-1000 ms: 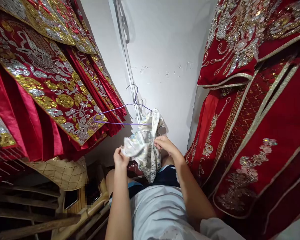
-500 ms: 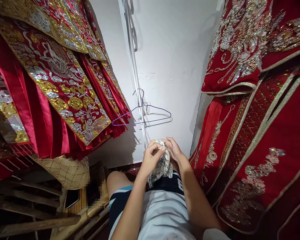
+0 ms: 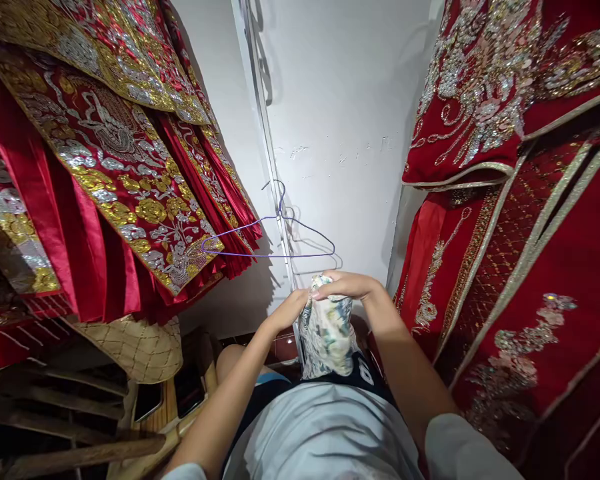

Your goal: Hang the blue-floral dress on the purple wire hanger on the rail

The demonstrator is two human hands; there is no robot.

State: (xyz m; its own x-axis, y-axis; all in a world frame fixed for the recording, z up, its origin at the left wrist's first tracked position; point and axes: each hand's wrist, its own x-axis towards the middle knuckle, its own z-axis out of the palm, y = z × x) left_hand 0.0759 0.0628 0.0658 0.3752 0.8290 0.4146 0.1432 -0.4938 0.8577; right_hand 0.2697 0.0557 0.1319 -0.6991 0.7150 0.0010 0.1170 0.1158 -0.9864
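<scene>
Left hand [image 3: 291,310] and right hand [image 3: 349,285], side by side, both clamped on the top of a patterned cloth [image 3: 331,333]. Cloth at near centre; purple hanger [image 3: 270,256] farther off, before white wall [image 3: 340,113]. Embroidered skirt [image 3: 125,167] left, beaded dress [image 3: 520,227] right.

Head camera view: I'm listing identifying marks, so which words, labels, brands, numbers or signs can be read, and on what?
"0", perhaps: a white digit on the dark shorts, too small and blurred to be sure.
Floral cloth: no readable text.
Wall: faint marks, no readable words.
No other word, label, brand or sign is readable.
</scene>
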